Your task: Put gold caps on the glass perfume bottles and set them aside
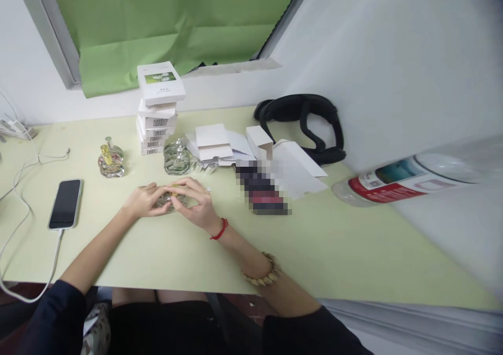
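Observation:
Both my hands meet over a small clear glass perfume bottle with a gold cap (172,193) lying on the pale green table (314,239). My left hand (144,200) grips its left side, and my right hand (196,200) covers its right side, fingers curled over the cap. Much of the bottle is hidden by my fingers. A red cord and a bead bracelet sit on my right wrist and forearm.
Two glass bottles (110,161) stand at the left, another glass bottle (176,158) behind my hands. A stack of white boxes (157,114), unfolded white cartons (236,145), a phone on a cable (65,204), a black headset strap (310,119) and a lying plastic bottle (393,182) surround them.

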`<state>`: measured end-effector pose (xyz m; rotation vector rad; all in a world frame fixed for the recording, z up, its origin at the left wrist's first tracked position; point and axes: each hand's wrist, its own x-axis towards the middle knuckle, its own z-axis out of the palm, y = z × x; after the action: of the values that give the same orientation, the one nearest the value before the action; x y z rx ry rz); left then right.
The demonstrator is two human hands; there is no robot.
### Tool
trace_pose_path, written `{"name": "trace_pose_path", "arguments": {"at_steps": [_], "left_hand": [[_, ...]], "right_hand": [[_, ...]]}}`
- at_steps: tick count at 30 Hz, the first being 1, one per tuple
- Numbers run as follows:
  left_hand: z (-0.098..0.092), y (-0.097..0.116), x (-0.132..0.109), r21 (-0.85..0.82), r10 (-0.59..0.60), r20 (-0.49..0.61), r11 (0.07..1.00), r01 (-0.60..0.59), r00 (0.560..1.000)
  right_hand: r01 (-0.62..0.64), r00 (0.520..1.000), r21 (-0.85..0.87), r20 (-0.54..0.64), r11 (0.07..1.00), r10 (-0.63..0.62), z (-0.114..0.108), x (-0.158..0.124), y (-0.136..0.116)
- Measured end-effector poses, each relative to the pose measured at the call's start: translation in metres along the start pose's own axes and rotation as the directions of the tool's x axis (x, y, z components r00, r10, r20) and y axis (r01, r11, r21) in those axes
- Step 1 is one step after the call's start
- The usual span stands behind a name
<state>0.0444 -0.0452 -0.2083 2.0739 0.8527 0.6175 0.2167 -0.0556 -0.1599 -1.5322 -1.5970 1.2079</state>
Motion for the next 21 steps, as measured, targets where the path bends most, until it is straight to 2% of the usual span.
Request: {"name": "trace_pose_path", "arguments": {"at_steps": [5, 9, 11, 14, 17, 19, 21], "left_hand": [[0.001, -0.003, -0.006, 0.010, -0.029, 0.061, 1.000, 0.028, 0.998], [-0.002, -0.006, -0.007, 0.045, -0.040, 0.158, 0.998, 0.034, 0.987], [-0.007, -0.009, -0.006, 0.056, -0.030, 0.166, 0.998, 0.021, 0.986], [-0.019, -0.017, -0.004, 0.070, 0.003, 0.089, 0.997, -0.009, 0.996], [-0.029, -0.028, -0.006, 0.120, -0.029, -0.039, 0.992, 0.033, 0.999], [-0.033, -0.032, -0.009, 0.164, -0.067, -0.133, 0.982, 0.089, 0.989], [-0.033, -0.031, -0.009, 0.178, -0.089, -0.220, 0.975, 0.130, 0.971]], "right_hand": [[0.041, 0.999, -0.056, -0.013, 0.998, -0.042, 0.000, -0.001, 0.000], [0.079, 0.996, -0.168, 0.051, 0.983, -0.071, 0.000, -0.003, 0.000], [0.093, 0.993, -0.213, 0.092, 0.973, -0.074, 0.000, -0.004, 0.001], [0.097, 0.989, -0.222, 0.131, 0.970, -0.069, 0.000, -0.005, 0.003], [0.085, 0.989, -0.230, 0.137, 0.969, -0.054, 0.001, -0.006, 0.002], [0.012, 0.995, -0.263, 0.103, 0.965, 0.016, 0.002, -0.006, 0.001], [-0.134, 0.985, -0.280, 0.066, 0.951, 0.158, 0.003, -0.007, 0.000]]}}
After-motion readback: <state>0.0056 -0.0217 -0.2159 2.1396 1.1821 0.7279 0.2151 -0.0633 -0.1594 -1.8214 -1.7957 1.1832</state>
